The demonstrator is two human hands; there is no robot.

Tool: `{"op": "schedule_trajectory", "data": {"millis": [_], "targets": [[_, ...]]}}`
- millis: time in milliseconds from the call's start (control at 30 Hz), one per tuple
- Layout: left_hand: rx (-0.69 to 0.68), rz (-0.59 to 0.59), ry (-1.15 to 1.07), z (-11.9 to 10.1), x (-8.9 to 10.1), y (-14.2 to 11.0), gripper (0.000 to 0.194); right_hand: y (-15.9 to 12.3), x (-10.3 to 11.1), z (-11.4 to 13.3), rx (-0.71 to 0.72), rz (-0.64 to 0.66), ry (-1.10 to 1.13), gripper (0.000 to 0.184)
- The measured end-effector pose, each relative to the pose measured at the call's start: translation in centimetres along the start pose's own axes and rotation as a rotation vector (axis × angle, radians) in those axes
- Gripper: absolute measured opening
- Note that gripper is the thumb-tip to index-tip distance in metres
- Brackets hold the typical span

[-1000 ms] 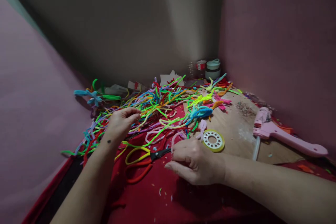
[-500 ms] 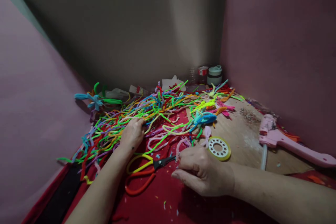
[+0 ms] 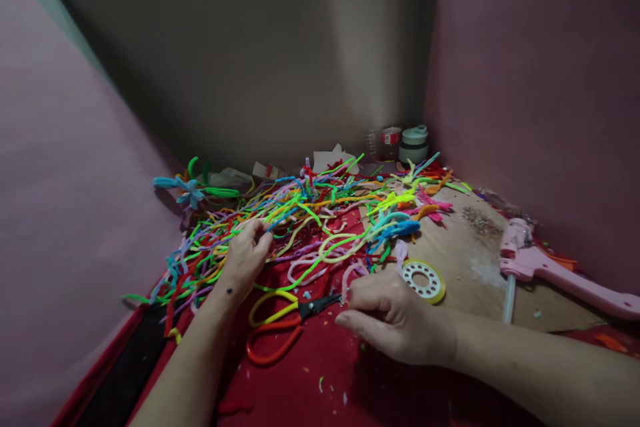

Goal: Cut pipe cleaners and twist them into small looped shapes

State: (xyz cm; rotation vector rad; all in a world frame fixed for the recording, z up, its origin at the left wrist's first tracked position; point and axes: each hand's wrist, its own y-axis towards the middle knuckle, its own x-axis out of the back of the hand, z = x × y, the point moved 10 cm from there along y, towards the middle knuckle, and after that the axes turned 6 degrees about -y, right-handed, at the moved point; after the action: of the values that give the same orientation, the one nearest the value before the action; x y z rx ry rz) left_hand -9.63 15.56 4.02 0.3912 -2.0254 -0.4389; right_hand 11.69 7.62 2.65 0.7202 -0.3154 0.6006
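Note:
A large tangle of pipe cleaners (image 3: 300, 203) in many colours lies across the far side of the red cloth. My left hand (image 3: 246, 255) is at its near edge, thumb and fingers closed on a blue pipe cleaner (image 3: 281, 221). My right hand (image 3: 395, 320) is curled low over the cloth, fingertips turned in; what they hold, if anything, is hidden. A pale pink fuzzy loop (image 3: 349, 273) rises just behind its knuckles. Between my hands lie scissors (image 3: 287, 320) with yellow and red handles, their dark blades pointing toward my right hand.
Right of my right hand lies a tape roll (image 3: 424, 281) on a brown board (image 3: 465, 253). Farther right is a pink glue gun (image 3: 545, 267) with a clear stick. A lidded jar (image 3: 414, 145) stands at the back. Pink walls (image 3: 540, 80) close in both sides.
My left hand has turned and drawn slightly left, its thumb now showing against the fingers by the blue pipe cleaner. My right hand stays curled in place. The view has shifted slightly.

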Motion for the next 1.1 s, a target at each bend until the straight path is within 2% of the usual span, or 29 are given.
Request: {"op": "schedule_trajectory", "data": {"millis": [67, 167, 200, 267, 300, 367, 433, 500, 567, 600, 667, 733, 833, 900, 1000, 1100], "targets": [[0.002, -0.056, -0.073, -0.1, 0.7, -0.3, 0.016, 0.0, -0.3, -1.5, -0.206, 0.028, 0.259, 0.037], [-0.022, -0.127, -0.141, -0.4, 1.4, -0.7, 0.019, -0.4, -0.6, -2.6, -0.467, 0.047, 0.803, 0.035], [-0.035, -0.134, -0.153, -0.6, 1.4, -0.8, 0.019, -0.4, -0.2, -2.5, -0.496, 0.031, 0.952, 0.032], [-0.069, -0.121, -0.168, -0.9, 1.0, -0.9, 0.018, 0.1, 1.5, -1.9, -0.467, -0.015, 1.050, 0.027], [-0.090, -0.108, -0.174, -1.1, 0.8, -0.9, 0.017, 0.5, 2.2, -1.7, -0.447, -0.023, 1.015, 0.025], [-0.135, -0.079, -0.183, -1.6, 0.2, -0.9, 0.014, 1.5, 2.9, -1.4, -0.403, 0.015, 0.803, 0.021], [-0.174, -0.060, -0.188, -2.1, -0.2, -1.0, 0.012, 3.1, 2.9, -1.4, -0.345, 0.050, 0.424, 0.016], [-0.202, -0.051, -0.191, -2.5, -0.5, -1.2, 0.012, 5.5, 3.0, -0.3, -0.143, -0.026, -0.030, 0.020], [-0.222, -0.053, -0.189, -2.8, -0.6, -1.4, 0.013, 7.5, 0.8, 0.4, 0.037, 0.001, -0.328, 0.036], [-0.227, -0.059, -0.185, -2.9, -0.6, -1.5, 0.013, 8.4, -0.5, 0.1, 0.065, 0.039, -0.435, 0.041], [-0.226, -0.079, -0.170, -2.9, -0.5, -1.8, 0.015, 9.8, -2.4, -1.3, 0.039, 0.086, -0.651, 0.046], [-0.217, -0.088, -0.148, -2.9, -0.6, -1.9, 0.015, 10.8, -3.1, -2.6, -0.020, 0.098, -0.775, 0.037], [-0.214, -0.047, -0.111, -2.7, -1.3, -1.8, 0.013, 11.3, -3.1, -3.5, -0.037, 0.106, -0.802, 0.022], [-0.204, -0.007, -0.083, -2.1, -2.1, -1.5, 0.011, 11.3, -2.5, -3.8, -0.009, 0.114, -0.783, 0.019], [-0.150, 0.031, -0.049, -0.3, -2.9, -0.9, 0.013, 11.4, 0.0, -3.9, 0.004, 0.052, -0.692, 0.017], [-0.090, 0.017, -0.022, 1.2, -3.0, -0.6, 0.018, 11.1, 5.4, -5.2, -0.136, -0.231, -0.013, 0.014]]}}
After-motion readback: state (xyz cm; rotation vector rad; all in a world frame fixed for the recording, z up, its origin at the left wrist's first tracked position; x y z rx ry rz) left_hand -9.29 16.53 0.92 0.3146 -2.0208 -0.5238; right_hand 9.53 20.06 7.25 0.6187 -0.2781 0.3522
